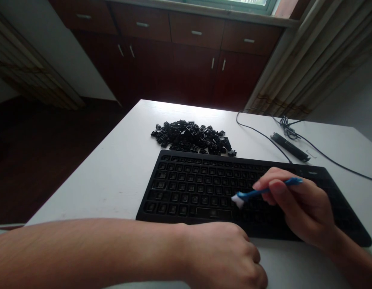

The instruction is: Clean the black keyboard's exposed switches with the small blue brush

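Nearest the camera, a bare left forearm crosses the foreground and ends in a left hand (222, 253), which rests beside the front edge of a flat black keyboard (186, 188), its fingers (252, 257) curled loosely under rather than spread. Over the keyboard's lower middle, a right hand (303, 208) holds a slim blue plastic brush with white bristles (265, 190), pinched between the thumb and fingers (276, 186), and the bristle tip rests among the rows. From where I stand, the keyboard lies stripped: every socket I can make out shows bare, with no cap on it, although the right hand hides part of the right side. Behind the keyboard and just beyond its back edge sits a heaped pile of loose black plastic keycaps (189, 136), all of them off the board. So the caps are off and the brush is at work on the lower middle, while the rows away from the bristles show no brush on them at this moment. To the right of the pile, beyond the keyboard, lie a black cylindrical stick (290, 146) and a looped thin black cable (258, 130), all on a white table (92, 168).
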Tool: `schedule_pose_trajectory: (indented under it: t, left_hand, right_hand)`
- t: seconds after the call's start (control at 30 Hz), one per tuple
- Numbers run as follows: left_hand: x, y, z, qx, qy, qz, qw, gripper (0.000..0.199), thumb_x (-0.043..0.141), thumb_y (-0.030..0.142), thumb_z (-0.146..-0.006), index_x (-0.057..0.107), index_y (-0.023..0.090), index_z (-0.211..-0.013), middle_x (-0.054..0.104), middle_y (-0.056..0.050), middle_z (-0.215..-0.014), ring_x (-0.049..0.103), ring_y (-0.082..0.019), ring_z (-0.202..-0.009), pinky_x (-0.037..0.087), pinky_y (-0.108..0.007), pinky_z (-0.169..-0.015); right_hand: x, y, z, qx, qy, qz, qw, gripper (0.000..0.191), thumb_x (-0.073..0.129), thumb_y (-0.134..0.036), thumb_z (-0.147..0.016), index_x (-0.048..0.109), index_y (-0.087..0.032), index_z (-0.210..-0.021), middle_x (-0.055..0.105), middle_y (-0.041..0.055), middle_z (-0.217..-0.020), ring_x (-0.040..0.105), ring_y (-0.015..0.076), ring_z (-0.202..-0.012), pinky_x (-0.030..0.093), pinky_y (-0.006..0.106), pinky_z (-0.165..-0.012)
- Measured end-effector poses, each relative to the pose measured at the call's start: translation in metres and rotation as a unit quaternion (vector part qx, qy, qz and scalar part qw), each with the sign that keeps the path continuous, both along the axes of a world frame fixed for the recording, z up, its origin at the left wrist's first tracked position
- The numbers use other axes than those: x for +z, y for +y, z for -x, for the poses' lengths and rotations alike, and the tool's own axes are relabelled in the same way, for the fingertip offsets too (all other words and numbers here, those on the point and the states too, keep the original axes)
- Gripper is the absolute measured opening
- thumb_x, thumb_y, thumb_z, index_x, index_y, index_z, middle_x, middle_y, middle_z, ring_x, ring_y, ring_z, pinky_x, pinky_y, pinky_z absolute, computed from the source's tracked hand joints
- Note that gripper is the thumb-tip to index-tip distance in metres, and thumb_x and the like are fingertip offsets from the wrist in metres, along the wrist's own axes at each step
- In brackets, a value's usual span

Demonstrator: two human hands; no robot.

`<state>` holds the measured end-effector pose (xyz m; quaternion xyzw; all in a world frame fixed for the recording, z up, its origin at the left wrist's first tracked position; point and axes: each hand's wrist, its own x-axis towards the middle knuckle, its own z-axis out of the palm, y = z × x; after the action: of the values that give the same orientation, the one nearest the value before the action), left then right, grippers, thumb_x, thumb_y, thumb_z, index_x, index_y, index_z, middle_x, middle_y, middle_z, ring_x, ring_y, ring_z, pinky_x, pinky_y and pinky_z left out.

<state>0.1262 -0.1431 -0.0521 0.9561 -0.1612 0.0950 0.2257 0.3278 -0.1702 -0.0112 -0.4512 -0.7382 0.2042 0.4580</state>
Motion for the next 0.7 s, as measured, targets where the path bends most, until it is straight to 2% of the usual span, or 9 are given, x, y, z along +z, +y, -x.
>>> schedule_pose_trajectory:
  t: [0.1,0.2,0.33,0.4,0.47,0.53,0.6,0.7]
  left_hand:
    - [-0.0001,0.0006,-0.0005,-0.001,0.001,0.000,1.000,0.024,0.057,0.026,-0.092,0.057,0.022,-0.069,0.062,0.000,-0.071,0.053,-0.014,-0.059,0.046,-0.032,-0.056]
    - [0.0000,0.0009,-0.0014,-0.002,-0.006,0.008,1.000,0.022,0.058,0.026,-0.091,0.056,0.022,-0.069,0.063,0.000,-0.072,0.052,-0.014,-0.059,0.046,-0.033,-0.055]
    - [0.0007,0.0005,-0.0018,-0.001,-0.011,0.010,1.000,0.022,0.059,0.024,-0.090,0.056,0.022,-0.069,0.062,0.000,-0.071,0.052,-0.014,-0.058,0.045,-0.032,-0.054]
    - [0.0010,0.0006,-0.0014,0.001,-0.014,0.012,1.000,0.022,0.059,0.023,-0.090,0.056,0.021,-0.068,0.060,0.000,-0.069,0.051,-0.014,-0.058,0.044,-0.032,-0.053]
    - [0.0007,0.0008,-0.0011,0.001,-0.020,0.010,1.000,0.022,0.060,0.023,-0.090,0.056,0.021,-0.068,0.059,0.000,-0.068,0.050,-0.014,-0.057,0.043,-0.032,-0.052]
    - [-0.0001,0.0009,-0.0010,0.002,-0.028,0.007,1.000,0.022,0.060,0.023,-0.090,0.056,0.021,-0.068,0.058,0.001,-0.067,0.050,-0.014,-0.057,0.043,-0.032,-0.053]
    - [-0.0009,0.0008,-0.0011,0.007,-0.034,0.006,0.999,0.022,0.060,0.024,-0.090,0.057,0.020,-0.069,0.057,0.001,-0.066,0.050,-0.014,-0.058,0.044,-0.032,-0.054]
    - [-0.0011,0.0006,-0.0010,0.013,-0.028,0.004,1.000,0.021,0.058,0.024,-0.091,0.058,0.020,-0.071,0.058,0.001,-0.067,0.050,-0.014,-0.058,0.044,-0.032,-0.055]
  right_hand:
    - [-0.0023,0.0006,-0.0043,-0.067,-0.128,-0.153,0.978,0.040,0.064,-0.004,-0.086,0.072,-0.025,-0.119,0.070,0.0064,-0.099,0.065,0.0178,-0.081,0.053,0.032,-0.065]
    - [-0.0015,-0.0004,-0.0083,-0.087,-0.141,-0.190,0.968,0.043,0.061,-0.003,-0.087,0.071,-0.025,-0.121,0.069,0.0060,-0.101,0.065,0.0183,-0.083,0.053,0.033,-0.065]
    - [-0.0006,-0.0027,-0.0074,-0.066,-0.086,-0.123,0.986,0.034,0.056,-0.004,-0.091,0.070,-0.024,-0.115,0.070,0.0058,-0.099,0.065,0.0175,-0.080,0.053,0.032,-0.060]
    - [-0.0008,-0.0035,-0.0051,-0.032,-0.029,-0.055,0.998,0.028,0.050,-0.008,-0.097,0.070,-0.024,-0.107,0.068,0.0049,-0.090,0.062,0.0155,-0.073,0.051,0.029,-0.055]
    - [-0.0014,-0.0033,-0.0033,0.000,0.027,0.015,1.000,0.029,0.043,-0.013,-0.102,0.070,-0.023,-0.098,0.064,0.0030,-0.079,0.057,0.0124,-0.062,0.047,0.026,-0.049]
    - [-0.0025,-0.0019,-0.0030,0.002,0.033,0.038,0.999,0.030,0.042,-0.014,-0.103,0.070,-0.023,-0.097,0.064,0.0019,-0.078,0.054,0.0103,-0.057,0.045,0.024,-0.046]
    - [-0.0041,0.0002,-0.0044,-0.039,-0.028,-0.028,0.998,0.024,0.053,-0.011,-0.098,0.073,-0.023,-0.107,0.068,0.0032,-0.087,0.060,0.0115,-0.065,0.050,0.025,-0.054]
    - [-0.0057,0.0016,-0.0078,-0.096,-0.118,-0.154,0.976,0.039,0.064,-0.004,-0.089,0.072,-0.023,-0.121,0.070,0.0068,-0.103,0.065,0.0162,-0.083,0.053,0.031,-0.068]
